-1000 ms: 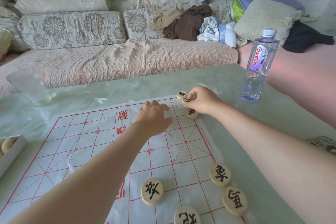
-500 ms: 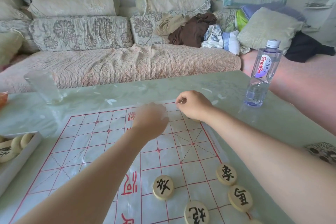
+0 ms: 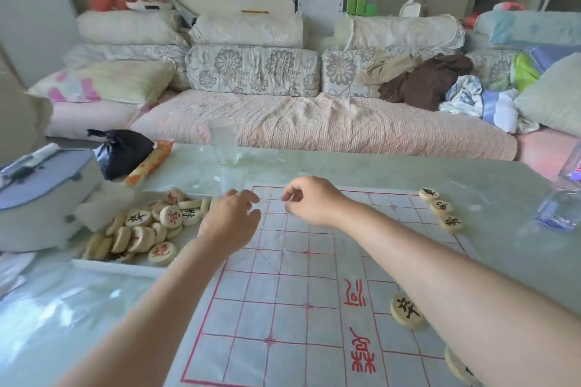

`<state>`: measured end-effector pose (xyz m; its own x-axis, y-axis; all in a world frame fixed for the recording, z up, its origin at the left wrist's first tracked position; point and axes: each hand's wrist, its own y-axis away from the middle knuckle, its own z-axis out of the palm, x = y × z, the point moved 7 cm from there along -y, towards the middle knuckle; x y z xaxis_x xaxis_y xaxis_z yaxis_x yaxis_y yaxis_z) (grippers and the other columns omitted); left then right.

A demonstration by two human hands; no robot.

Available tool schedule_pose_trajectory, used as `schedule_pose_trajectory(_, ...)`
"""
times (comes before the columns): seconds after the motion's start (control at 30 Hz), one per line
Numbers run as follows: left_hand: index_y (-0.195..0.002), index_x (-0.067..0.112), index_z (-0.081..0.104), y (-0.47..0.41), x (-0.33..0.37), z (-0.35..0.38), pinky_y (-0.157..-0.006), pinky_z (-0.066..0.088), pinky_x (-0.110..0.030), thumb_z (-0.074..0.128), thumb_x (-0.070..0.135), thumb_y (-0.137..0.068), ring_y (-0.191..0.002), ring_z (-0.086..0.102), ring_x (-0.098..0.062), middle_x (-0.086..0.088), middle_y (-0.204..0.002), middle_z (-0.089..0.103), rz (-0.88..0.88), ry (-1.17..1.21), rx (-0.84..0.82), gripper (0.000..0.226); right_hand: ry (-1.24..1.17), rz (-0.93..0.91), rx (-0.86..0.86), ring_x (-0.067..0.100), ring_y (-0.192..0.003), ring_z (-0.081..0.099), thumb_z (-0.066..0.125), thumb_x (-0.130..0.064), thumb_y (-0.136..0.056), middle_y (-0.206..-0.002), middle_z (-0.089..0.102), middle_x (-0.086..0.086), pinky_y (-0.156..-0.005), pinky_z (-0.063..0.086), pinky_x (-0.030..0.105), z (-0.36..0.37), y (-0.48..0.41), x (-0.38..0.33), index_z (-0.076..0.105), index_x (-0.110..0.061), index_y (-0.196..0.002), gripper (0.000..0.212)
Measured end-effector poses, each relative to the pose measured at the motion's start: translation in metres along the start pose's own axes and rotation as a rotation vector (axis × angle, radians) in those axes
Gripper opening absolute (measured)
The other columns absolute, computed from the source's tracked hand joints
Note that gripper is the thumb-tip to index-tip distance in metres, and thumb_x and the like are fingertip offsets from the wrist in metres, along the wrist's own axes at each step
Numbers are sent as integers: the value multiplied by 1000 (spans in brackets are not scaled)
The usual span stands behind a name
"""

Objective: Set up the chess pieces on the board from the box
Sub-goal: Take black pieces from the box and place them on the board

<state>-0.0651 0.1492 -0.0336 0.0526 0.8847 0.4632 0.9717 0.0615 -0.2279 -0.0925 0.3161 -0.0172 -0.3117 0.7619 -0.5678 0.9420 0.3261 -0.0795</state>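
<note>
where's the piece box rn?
Head view, left side: the box lies just left of the board, beside the left hand, grey container to its left.

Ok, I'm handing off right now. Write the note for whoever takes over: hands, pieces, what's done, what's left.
Left hand: loosely curled, empty, at the left edge of the board, by the box.
Right hand: loosely curled, empty, over the far rows.
The box holds most pieces.
Done: three pieces at the far right corner, a black-lettered piece nearer.
Left: everything in the box.
</note>
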Motion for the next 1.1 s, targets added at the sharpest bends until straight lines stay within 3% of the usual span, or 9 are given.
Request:
schedule_pose_trajectory(0.3, -119, 29, 61, 28, -130, -69, -95, 39, -35, 52, 23, -88, -111, 46, -26, -2, -120, 56, -140, -102, 179, 33, 110, -141, -109, 14, -92, 60, 62, -22, -84, -91, 60, -14, -84, 52, 31, 91, -48, -120, 65, -33, -93, 14)
schedule_pose_trajectory(0.4, -128, 30, 53, 28, -147, -81, -96, 39, -39, 50, 25, -87, -114, 41, -27, -3, -126, 51, -123, -202, 187, 42, 190, -154, -107, 17, -103, 59, 60, -23, -86, -105, 60, -9, -85, 50, 30, 111, -61, -140, 63, -33, -107, 23)
schedule_pose_trajectory(0.5, -139, 42, 36, 28, -158, -77, -100, 35, -40, 44, 33, -90, -121, 33, -25, 2, -136, 40, -72, -274, 105, 50, 316, -174, -104, 23, -118, 54, 59, -21, -88, -131, 51, -1, -90, 45, 32, 125, -78, -151, 54, -29, -128, 42)
schedule_pose_trajectory(0.57, -141, 45, 30, 26, -163, -73, -103, 31, -40, 39, 35, -93, -124, 30, -24, 3, -141, 35, -47, -286, 51, 50, 367, -161, -102, 25, -124, 51, 58, -22, -89, -138, 48, 1, -92, 42, 32, 134, -90, -153, 51, -28, -135, 47)
schedule_pose_trajectory(0.73, -129, 42, 47, 20, -171, -75, -99, 31, -38, 40, 32, -93, -120, 33, -25, -1, -132, 42, -110, -236, -8, 38, 583, -163, -76, 30, -119, 55, 53, -24, -94, -126, 51, 5, -91, 44, 34, 156, -107, -156, 59, -23, -127, 34)
schedule_pose_trajectory(0.9, -133, 35, 45, 16, -168, -78, -100, 29, -38, 43, 28, -90, -123, 37, -24, 0, -133, 45, -116, -227, 21, 44, 742, -230, 72, 30, -114, 56, 50, -20, -97, -119, 56, 6, -86, 45, 34, 162, -114, -158, 65, -21, -117, 25)
schedule_pose_trajectory(1.1, -133, 30, 43, 17, -160, -86, -97, 33, -38, 44, 28, -92, -121, 43, -23, 2, -130, 49, -115, -115, 132, 41, 601, -344, 182, 31, -93, 64, 54, -23, -94, -107, 55, 5, -65, 42, 33, 154, -105, -153, 66, -16, -102, 16)
